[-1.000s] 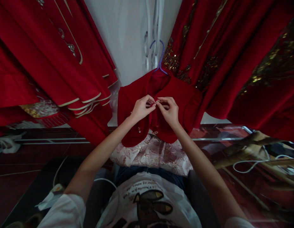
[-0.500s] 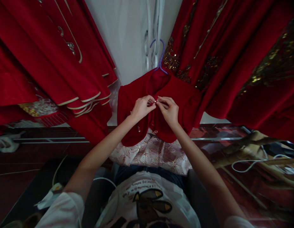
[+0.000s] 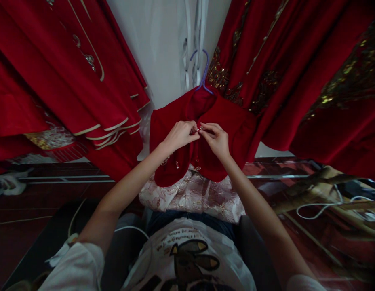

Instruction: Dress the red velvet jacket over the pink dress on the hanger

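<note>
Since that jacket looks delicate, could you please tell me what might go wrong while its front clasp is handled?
The left hand and right hand both pinch the small silver clasp; a hard tug could tear it from the red jacket. Pulling toward the body might also slide the jacket off its thin purple hanger.

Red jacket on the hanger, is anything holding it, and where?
Yes. The left hand and right hand each pinch the red jacket at its front opening, fingertips meeting on a small shiny clasp just below the collar.
</note>
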`<state>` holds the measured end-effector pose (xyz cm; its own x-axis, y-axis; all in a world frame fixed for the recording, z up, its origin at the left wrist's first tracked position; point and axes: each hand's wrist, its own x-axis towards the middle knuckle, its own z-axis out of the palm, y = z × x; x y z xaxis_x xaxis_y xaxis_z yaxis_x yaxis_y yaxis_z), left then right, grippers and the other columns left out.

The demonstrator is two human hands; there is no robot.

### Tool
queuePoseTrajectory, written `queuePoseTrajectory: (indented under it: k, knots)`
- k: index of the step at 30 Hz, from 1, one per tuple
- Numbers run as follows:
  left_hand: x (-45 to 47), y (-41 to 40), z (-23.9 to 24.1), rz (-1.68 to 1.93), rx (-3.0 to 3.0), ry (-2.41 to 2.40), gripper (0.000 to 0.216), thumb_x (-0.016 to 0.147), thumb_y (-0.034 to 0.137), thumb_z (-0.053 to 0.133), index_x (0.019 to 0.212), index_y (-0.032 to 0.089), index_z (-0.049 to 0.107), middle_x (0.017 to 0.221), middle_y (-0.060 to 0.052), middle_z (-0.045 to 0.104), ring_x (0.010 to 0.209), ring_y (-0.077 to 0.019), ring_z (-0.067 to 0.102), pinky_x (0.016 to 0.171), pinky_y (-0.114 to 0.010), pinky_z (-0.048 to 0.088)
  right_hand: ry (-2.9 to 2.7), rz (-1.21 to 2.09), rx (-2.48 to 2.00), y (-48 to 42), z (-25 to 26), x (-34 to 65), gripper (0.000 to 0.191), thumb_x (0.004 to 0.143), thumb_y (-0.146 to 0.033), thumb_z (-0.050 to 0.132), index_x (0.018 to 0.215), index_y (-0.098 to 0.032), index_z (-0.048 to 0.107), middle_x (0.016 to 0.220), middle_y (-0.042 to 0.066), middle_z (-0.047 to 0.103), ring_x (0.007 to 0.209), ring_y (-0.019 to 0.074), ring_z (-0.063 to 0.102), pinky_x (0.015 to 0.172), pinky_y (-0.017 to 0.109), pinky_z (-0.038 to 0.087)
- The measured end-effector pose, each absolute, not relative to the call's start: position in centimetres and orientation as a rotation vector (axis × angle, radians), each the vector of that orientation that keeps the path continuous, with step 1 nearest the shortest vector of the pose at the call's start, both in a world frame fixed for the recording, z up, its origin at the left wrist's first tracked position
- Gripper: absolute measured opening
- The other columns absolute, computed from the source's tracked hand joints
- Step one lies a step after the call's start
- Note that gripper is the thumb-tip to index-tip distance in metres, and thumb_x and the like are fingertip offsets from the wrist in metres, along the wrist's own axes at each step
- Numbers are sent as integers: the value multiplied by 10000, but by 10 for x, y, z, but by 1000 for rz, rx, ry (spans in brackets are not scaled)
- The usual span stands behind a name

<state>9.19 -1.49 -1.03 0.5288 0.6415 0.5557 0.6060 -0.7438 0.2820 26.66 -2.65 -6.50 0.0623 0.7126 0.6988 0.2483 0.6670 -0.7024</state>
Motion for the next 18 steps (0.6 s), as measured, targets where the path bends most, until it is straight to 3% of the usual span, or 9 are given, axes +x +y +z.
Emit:
queuePoseTrajectory:
  k: [18]
  knots:
    - [101,-18,-9,1008,2730,1160,118,839,223,559,864,145,644,789,-47,713,720,-162,682,685,-254,506,-1498,485,-830,-23,-59,269,336,777,-406,720,1038,-195,738,1080,85,655,1016,210,654,899,378,589]
